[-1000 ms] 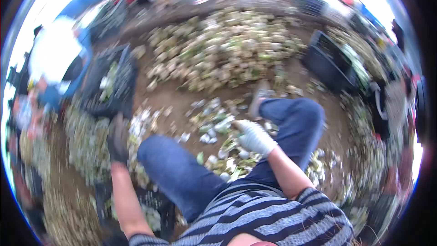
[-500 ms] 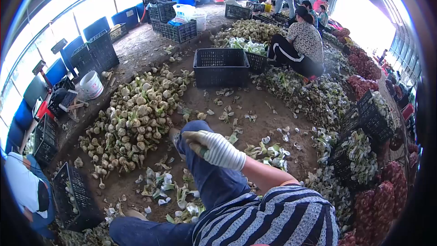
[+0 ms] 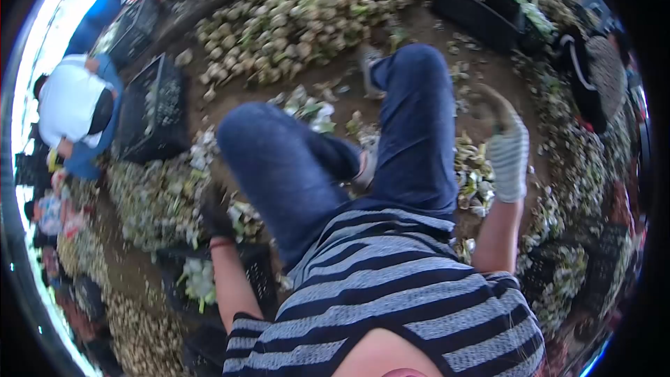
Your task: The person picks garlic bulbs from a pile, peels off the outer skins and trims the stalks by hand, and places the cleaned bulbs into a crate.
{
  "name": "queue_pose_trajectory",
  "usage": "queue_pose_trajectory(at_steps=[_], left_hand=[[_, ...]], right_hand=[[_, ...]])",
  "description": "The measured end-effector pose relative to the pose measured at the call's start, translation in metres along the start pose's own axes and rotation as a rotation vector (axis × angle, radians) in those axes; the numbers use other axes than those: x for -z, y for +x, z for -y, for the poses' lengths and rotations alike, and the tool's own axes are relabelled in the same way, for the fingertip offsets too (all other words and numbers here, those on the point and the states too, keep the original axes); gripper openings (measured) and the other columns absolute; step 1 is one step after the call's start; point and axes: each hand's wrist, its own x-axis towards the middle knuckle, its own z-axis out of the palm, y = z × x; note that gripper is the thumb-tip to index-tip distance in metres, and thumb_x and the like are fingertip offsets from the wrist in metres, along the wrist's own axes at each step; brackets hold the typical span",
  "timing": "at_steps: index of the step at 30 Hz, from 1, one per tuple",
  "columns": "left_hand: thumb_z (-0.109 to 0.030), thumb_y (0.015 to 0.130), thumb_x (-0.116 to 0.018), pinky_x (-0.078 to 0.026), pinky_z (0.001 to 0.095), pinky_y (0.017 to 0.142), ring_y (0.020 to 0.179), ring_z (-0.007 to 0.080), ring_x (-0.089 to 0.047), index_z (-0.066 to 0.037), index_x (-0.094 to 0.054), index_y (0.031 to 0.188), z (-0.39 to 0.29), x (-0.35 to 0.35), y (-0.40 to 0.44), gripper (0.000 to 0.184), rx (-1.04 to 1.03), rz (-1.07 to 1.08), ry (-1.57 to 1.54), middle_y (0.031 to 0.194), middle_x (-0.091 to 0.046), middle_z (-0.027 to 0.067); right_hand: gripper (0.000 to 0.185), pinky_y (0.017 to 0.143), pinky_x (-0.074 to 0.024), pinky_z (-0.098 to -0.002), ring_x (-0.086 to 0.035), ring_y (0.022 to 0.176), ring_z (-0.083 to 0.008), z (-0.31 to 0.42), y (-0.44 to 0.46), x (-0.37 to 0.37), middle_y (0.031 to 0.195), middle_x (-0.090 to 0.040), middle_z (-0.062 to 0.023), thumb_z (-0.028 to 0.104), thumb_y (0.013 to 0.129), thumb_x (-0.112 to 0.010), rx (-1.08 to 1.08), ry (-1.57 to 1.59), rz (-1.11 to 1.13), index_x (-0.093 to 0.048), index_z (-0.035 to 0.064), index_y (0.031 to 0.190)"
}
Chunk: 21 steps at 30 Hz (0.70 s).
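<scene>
Left of the blue jeans [image 3: 415, 126], dark-gloved left hand [image 3: 216, 213] just beside a crate [image 3: 259, 279], likely set there for reach, grip too dark to tell; bulb heap [image 3: 300, 21] beyond them; right hand [image 3: 508, 150] to their right near scraps [image 3: 474, 178], fingers blurred, grip unclear.

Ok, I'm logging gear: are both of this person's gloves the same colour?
No, the left hand wears a dark glove, while the right hand wears a pale striped glove.

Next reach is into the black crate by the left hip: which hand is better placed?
Left, probably: the dark-gloved left hand is close to the black crate, while the right hand, in a striped glove, is out beyond the right leg, on the far side.
</scene>
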Motion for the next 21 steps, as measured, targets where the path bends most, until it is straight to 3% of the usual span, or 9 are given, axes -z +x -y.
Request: queue_pose_trajectory(at_steps=[1,4,9,15,21], left_hand=[[-0.031,0.106,-0.044,-0.046,0.0393,0.104,0.122,0.0251,-0.059,-0.005,-0.05,0.142,-0.002,-0.002,0.002,0.045,-0.018,0.049,-0.005,0.136,-0.059,0.011],[-0.029,0.105,-0.047,-0.047,0.0398,0.103,0.123,0.0255,-0.057,-0.002,-0.052,0.138,-0.003,0.002,-0.002,0.042,-0.028,0.012,-0.102,0.138,-0.056,0.0133],[-0.029,0.105,-0.049,-0.047,0.0389,0.103,0.119,0.0229,-0.058,-0.003,-0.054,0.135,-0.011,0.024,-0.042,0.04,-0.064,-0.161,-0.094,0.136,-0.057,0.0118],[-0.032,0.103,-0.053,-0.051,0.0391,0.098,0.111,0.0218,-0.062,-0.004,-0.057,0.132,0.019,0.068,-0.054,0.04,0.147,-0.289,-0.173,0.126,-0.062,0.0091],[-0.028,0.102,-0.054,-0.052,0.0365,0.094,0.109,0.0229,-0.064,-0.006,-0.059,0.131,0.037,0.056,-0.039,0.037,0.226,-0.175,-0.245,0.123,-0.064,0.0093]], right_hand=[[0.028,0.085,-0.0522,-0.0241,-0.065,0.096,-0.0113,0.002,-0.002,0.007,0.109,-0.072,-0.0051,0.004,0.1,-0.058,-0.124,0.083,-0.015,-0.066,0.0032,0.127],[0.027,0.086,-0.0509,-0.0224,-0.064,0.093,-0.008,-0.016,0.01,0.026,0.107,-0.071,-0.0028,0.011,0.102,-0.058,-0.127,0.144,-0.007,-0.065,0.0026,0.127],[0.028,0.084,-0.0509,-0.0217,-0.063,0.093,-0.0073,-0.013,0.03,0.006,0.11,-0.071,-0.0031,0.01,0.102,-0.059,-0.073,0.208,0.008,-0.065,0.0022,0.128],[0.028,0.083,-0.0518,-0.0221,-0.064,0.097,-0.0084,-0.033,0.032,-0.004,0.112,-0.07,-0.0045,0.007,0.101,-0.059,-0.092,0.278,0.091,-0.065,0.0011,0.128],[0.028,0.086,-0.0509,-0.0227,-0.064,0.097,-0.0089,-0.031,0.02,0.021,0.111,-0.071,-0.0044,0.008,0.101,-0.059,-0.033,0.038,-0.018,-0.065,0.0022,0.128]])
